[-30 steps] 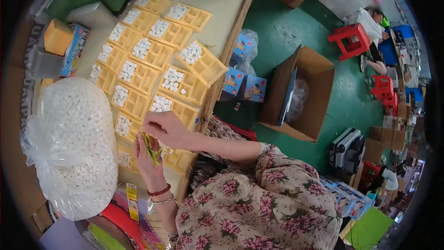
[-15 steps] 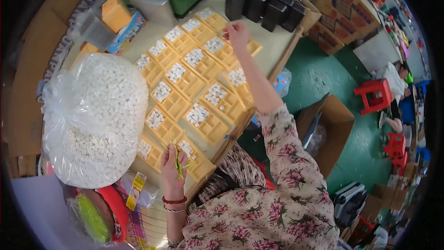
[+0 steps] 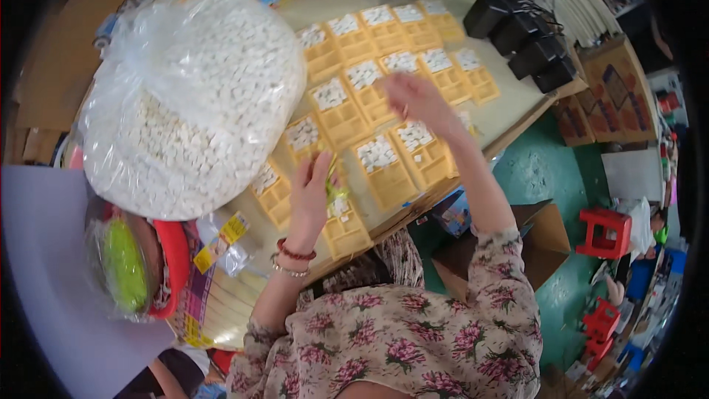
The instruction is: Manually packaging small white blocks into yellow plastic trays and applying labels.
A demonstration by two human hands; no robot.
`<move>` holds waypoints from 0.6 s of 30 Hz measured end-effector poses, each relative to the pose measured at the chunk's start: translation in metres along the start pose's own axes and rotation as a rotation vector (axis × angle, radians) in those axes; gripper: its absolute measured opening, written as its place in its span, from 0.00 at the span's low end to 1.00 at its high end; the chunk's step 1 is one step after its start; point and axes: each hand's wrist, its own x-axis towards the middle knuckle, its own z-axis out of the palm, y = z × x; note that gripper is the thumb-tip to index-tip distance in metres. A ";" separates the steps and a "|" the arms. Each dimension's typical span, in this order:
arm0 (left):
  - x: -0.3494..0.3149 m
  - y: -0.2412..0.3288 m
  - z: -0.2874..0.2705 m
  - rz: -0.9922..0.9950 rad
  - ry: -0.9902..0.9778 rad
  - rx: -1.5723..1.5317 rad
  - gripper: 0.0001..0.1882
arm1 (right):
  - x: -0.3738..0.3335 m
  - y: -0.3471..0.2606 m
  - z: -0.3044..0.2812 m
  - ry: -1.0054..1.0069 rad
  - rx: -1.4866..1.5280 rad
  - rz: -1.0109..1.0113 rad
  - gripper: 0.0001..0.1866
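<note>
Yellow compartment trays [image 3: 384, 182] lie in rows on the table, each with small white blocks [image 3: 375, 154] heaped in one section. My left hand [image 3: 309, 196] is closed around a bunch of thin yellow-green strips [image 3: 337, 186], above the trays nearest me. Over the middle rows is my right hand [image 3: 419, 100], smeared by motion; whether its fingers hold anything does not show. To the left of the trays rests a big clear plastic bag [image 3: 196, 96] full of the same white blocks.
Black boxes with cables [image 3: 521, 33] stand at the table's far right. A red basin [image 3: 172, 266] with a green plastic-wrapped thing sits at the left. An open carton [image 3: 546, 247] and a red stool [image 3: 604, 233] are on the green floor. Someone's arm [image 3: 168, 378] shows at the lower left.
The view has shifted, so the trays and bag appear elsewhere in the picture. My right hand has drawn back from the far trays toward the middle rows. My left hand still holds the strips.
</note>
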 end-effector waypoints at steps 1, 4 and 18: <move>0.004 -0.001 0.000 0.056 -0.047 0.088 0.08 | -0.025 -0.010 0.024 -0.152 0.087 0.059 0.11; 0.010 -0.008 0.004 0.143 -0.093 0.207 0.08 | -0.058 -0.003 0.060 -0.222 0.025 -0.038 0.07; 0.019 -0.003 0.028 0.044 -0.182 -0.082 0.10 | -0.047 0.016 0.046 -0.066 0.169 -0.051 0.04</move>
